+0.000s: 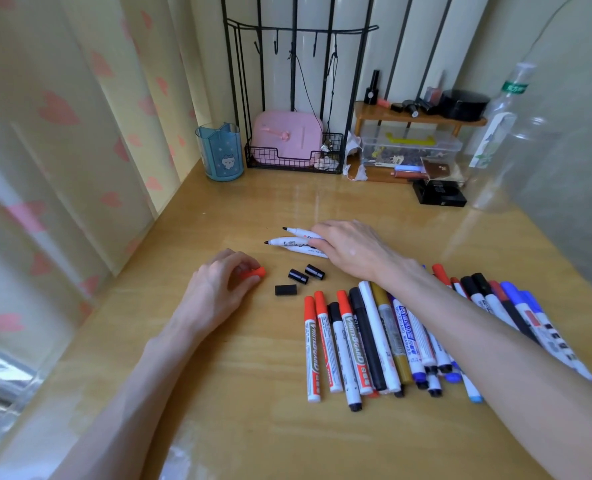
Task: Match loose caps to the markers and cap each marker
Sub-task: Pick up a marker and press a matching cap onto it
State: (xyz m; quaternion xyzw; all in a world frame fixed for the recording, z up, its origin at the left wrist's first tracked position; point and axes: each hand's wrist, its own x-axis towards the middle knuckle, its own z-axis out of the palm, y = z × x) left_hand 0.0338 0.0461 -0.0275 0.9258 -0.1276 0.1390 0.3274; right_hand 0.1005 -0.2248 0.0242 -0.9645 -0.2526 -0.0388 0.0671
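My left hand (218, 285) pinches a loose red cap (255, 273) against the wooden desk (218, 393). To its right lie three loose black caps (298, 276), one of them a flat rectangular cap (285, 289). Beyond them sit uncapped white markers (289, 242) with black tips pointing left. My right hand (350, 245) rests over their barrels, fingers spread, and hides their far ends. A pile of capped markers (374, 341) in red, black, gold and blue lies in front of me, partly under my right forearm.
A blue pen cup (220, 152) and a black wire basket with a pink case (287, 140) stand at the back. A wooden shelf with cosmetics (419, 116), a black box (440, 192) and a clear plastic bottle (502, 133) sit back right. A curtain hangs left.
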